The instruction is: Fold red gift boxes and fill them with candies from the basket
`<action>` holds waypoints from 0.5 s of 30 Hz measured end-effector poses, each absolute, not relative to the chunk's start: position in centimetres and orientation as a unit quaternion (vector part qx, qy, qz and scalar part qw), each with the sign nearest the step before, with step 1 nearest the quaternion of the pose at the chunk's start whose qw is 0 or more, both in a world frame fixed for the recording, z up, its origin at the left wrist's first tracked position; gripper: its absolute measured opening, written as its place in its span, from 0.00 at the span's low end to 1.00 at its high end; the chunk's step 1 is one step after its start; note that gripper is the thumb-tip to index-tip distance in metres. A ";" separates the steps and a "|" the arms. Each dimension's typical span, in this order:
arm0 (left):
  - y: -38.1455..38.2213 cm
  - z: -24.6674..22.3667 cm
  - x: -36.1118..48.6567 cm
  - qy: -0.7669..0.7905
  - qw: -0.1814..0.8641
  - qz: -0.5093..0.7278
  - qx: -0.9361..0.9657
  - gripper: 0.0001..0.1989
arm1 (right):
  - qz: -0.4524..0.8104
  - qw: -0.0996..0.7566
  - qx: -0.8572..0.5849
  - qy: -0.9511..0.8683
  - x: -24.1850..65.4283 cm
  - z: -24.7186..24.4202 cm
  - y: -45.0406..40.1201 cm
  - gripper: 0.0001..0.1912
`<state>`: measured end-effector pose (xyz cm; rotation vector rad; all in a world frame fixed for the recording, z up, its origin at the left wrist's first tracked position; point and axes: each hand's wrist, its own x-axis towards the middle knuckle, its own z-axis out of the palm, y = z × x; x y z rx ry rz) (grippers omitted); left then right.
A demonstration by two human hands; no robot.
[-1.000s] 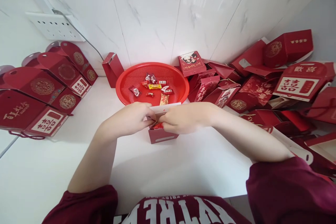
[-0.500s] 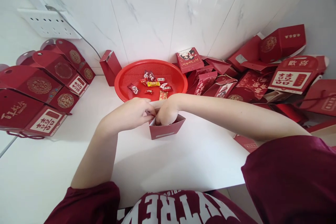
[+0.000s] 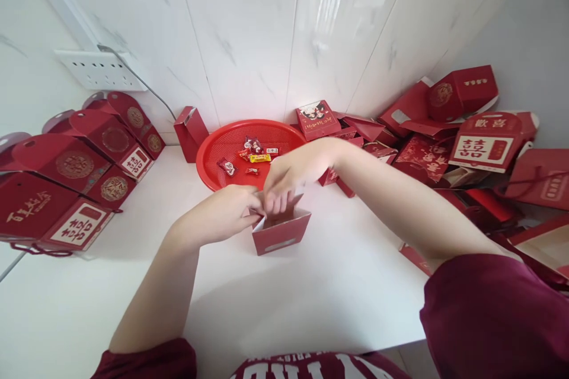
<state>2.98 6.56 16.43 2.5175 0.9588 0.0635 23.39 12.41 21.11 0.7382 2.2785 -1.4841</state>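
Note:
A red paper gift box (image 3: 281, 237) stands on the white table with its top open. My left hand (image 3: 237, 207) pinches the box's left edge between thumb and fingers. Over the opening, my right hand (image 3: 296, 174) hangs with its fingers pointing down into the box mouth, slightly blurred; I see nothing held in it. The contents of the box are hidden. Just behind it is a red plastic basket (image 3: 205, 169) with several wrapped candies (image 3: 259, 158) in it, partly covered by my right hand.
Closed red gift boxes (image 3: 73, 164) stand in rows at the left. A narrow red box (image 3: 190, 133) leans by the wall. At the right lies a heap of red boxes (image 3: 484, 139). A power strip (image 3: 102, 70) with a cable is on the wall.
My right hand has risen from deep inside the box to its opening. My left hand keeps its grip on the box edge. The view has tilted up a little.

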 end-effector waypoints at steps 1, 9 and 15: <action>6.4 16.5 2.9 0.348 0.220 0.012 0.911 0.13 | -0.541 0.110 0.264 0.791 24.2 21.6 13.5 0.14; 4.8 17.5 1.9 0.337 0.253 -0.009 0.907 0.15 | -0.420 0.008 0.440 0.794 23.0 14.8 23.1 0.13; 4.9 17.7 1.5 0.365 0.247 -0.018 0.897 0.17 | -0.309 0.022 0.444 0.841 15.1 10.8 25.1 0.15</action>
